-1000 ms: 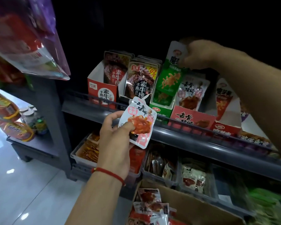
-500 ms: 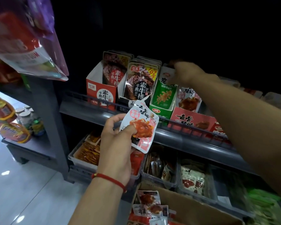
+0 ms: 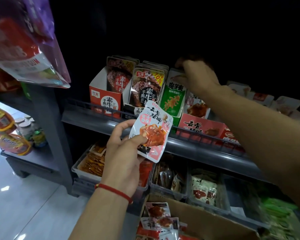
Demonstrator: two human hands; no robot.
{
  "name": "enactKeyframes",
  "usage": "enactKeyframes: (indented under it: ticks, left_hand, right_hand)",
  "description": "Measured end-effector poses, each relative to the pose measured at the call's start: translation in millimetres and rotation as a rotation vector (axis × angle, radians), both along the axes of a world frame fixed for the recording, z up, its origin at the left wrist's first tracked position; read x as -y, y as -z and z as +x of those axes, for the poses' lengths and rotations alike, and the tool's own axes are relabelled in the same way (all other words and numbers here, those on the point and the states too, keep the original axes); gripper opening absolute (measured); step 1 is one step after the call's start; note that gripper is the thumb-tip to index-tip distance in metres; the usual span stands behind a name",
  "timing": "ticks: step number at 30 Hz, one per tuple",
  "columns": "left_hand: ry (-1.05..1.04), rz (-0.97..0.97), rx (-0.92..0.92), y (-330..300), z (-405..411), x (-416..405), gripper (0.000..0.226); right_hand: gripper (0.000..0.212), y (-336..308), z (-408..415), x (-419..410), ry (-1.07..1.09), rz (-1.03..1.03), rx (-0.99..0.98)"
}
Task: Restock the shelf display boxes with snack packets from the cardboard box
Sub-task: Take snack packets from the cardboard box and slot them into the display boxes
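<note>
While left hand (image 3: 123, 153) pinches white packet (image 3: 151, 134) | cardboard box (image 3: 206, 220): matching packets (image 3: 160, 217)

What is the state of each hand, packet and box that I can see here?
Left hand: pinches the white and red snack packet, held upright before the shelf.
Right hand: grips the top of the green snack packet, which stands in its green display box.
Brown cardboard box: open, packets inside.
Red display box: partly filled.
</note>
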State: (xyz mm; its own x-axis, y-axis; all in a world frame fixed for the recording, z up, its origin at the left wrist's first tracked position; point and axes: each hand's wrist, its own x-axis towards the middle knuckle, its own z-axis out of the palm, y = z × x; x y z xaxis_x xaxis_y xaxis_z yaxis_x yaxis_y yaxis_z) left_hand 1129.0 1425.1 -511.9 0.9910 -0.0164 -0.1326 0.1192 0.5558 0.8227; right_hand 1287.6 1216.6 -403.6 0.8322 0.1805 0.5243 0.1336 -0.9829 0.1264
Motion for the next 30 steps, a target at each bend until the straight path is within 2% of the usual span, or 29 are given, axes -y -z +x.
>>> enactKeyframes:
  ticks: [3,5,9,10,12,14,17,19,21,24,27,30]
  left_hand:
    - [0.051,-0.013,0.039,0.0,-0.7,-1.1,0.044]
    - [0.078,0.002,0.079,0.2,-1.0,-2.2,0.044]
    - [0.082,0.157,0.210,1.4,-6.0,2.3,0.041]
    - [0.073,0.209,0.240,2.0,-7.9,5.1,0.040]
    - [0.053,0.300,0.272,4.2,-11.8,11.6,0.039]
    - [0.017,0.403,0.276,7.9,-14.8,19.0,0.036]
    - [-0.025,0.476,0.233,13.1,-19.4,29.8,0.023]
    - [0.021,0.367,0.160,13.5,-22.3,35.2,0.018]
    - [0.094,0.229,0.089,11.1,-22.3,36.4,0.025]
    - [0.108,0.167,0.040,10.1,-16.7,31.2,0.035]
    - [0.088,0.185,0.007,12.9,-11.9,29.3,0.032]
    - [0.077,0.191,-0.018,15.0,-9.0,29.7,0.026]
  right_hand:
    - [0.026,-3.1,-27.8,-7.5,-0.278,0.022,0.033]
    - [0.027,-2.3,-57.0,-12.2,-0.376,0.129,-0.106]
    - [0.065,7.7,-110.2,-2.1,-0.376,0.244,-0.463]
    - [0.068,11.7,-118.0,2.7,-0.364,0.324,-0.518]
    - [0.058,20.0,-128.1,12.1,-0.380,0.569,-0.590]
    - [0.039,27.4,-136.4,18.8,-0.377,0.683,-0.551]
    - [0.028,34.9,-149.0,25.1,-0.345,0.754,-0.475]
    - [0.023,30.2,-155.6,31.7,-0.351,0.798,-0.478]
    - [0.014,15.1,-157.4,44.5,-0.348,0.834,-0.472]
    - [0.005,-21.0,-153.1,66.5,-0.312,0.860,-0.331]
    - [0.015,-47.2,-141.7,81.2,-0.205,0.734,-0.186]
    - [0.029,-53.7,-122.8,86.9,-0.128,0.669,-0.149]
